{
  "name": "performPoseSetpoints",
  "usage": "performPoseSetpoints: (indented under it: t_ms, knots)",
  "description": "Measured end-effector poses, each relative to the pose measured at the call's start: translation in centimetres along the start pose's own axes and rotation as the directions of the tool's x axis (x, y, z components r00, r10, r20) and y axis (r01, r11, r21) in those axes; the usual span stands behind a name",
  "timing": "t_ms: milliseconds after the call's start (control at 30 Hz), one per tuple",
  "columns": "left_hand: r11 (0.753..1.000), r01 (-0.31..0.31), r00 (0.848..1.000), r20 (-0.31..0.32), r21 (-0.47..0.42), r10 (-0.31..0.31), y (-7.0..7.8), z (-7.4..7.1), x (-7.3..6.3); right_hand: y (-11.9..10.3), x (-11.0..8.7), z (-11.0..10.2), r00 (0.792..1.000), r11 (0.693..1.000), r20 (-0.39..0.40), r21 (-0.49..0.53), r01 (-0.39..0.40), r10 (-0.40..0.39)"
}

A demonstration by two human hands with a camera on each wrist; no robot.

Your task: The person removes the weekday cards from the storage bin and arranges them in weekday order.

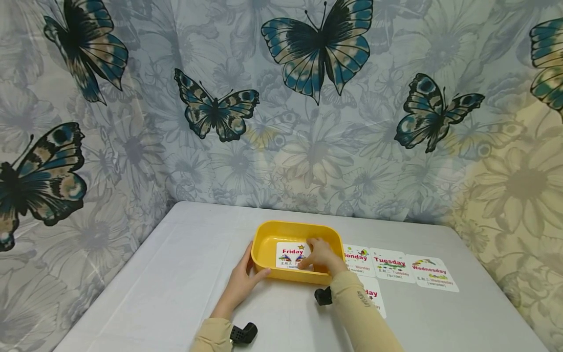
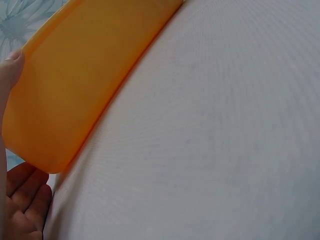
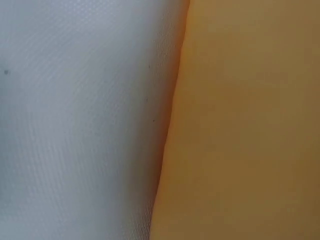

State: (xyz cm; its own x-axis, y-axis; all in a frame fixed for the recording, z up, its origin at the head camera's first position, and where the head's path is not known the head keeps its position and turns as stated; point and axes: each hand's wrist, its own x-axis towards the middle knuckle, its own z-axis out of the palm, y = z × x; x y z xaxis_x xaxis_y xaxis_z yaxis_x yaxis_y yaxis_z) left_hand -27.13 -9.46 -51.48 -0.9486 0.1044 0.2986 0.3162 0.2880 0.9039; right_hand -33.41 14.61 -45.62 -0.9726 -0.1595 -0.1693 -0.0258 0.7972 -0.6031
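Observation:
A yellow plastic box (image 1: 296, 276) stands on the table, its long front wall also filling much of both wrist views. My left hand (image 1: 243, 279) holds its front left corner, thumb on the front rim and fingers along the left end. Inside the box is a white card printed "Friday" (image 1: 290, 254) in red, with a star and small pictures. My right hand (image 1: 323, 255) reaches over the right side into the box and grips this card at its right part, thumb at the lower edge and fingers near the upper right corner. The right wrist view shows no fingers.
Right of the box, Monday (image 1: 358, 256), Tuesday (image 1: 393, 266) and Wednesday (image 1: 433, 273) cards lie in a row. Below Monday lies another card (image 1: 374, 296), partly hidden by the right sleeve. White cloth covers the table (image 1: 189, 254); a butterfly-print curtain (image 1: 316, 146) hangs behind it.

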Motion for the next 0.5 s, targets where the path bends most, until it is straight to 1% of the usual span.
performPoseSetpoints:
  t_ms: [33,267,500]
  knots:
    - [1.0,0.0,1.0,-0.002,-0.001,0.0,0.2,0.0,-0.1,0.0,0.0,0.0,1.0,1.0,-0.001,-0.008,-0.004,0.004]
    - [1.0,-0.01,1.0,0.002,-0.006,0.01,3.5,-0.5,-0.9,0.1,0.2,0.3,1.0,0.999,-0.007,-0.045,-0.005,0.005]
    - [1.0,-0.009,1.0,0.011,-0.008,0.009,3.8,-0.6,-1.0,0.2,0.3,0.5,1.0,0.999,-0.027,-0.032,-0.009,0.008]
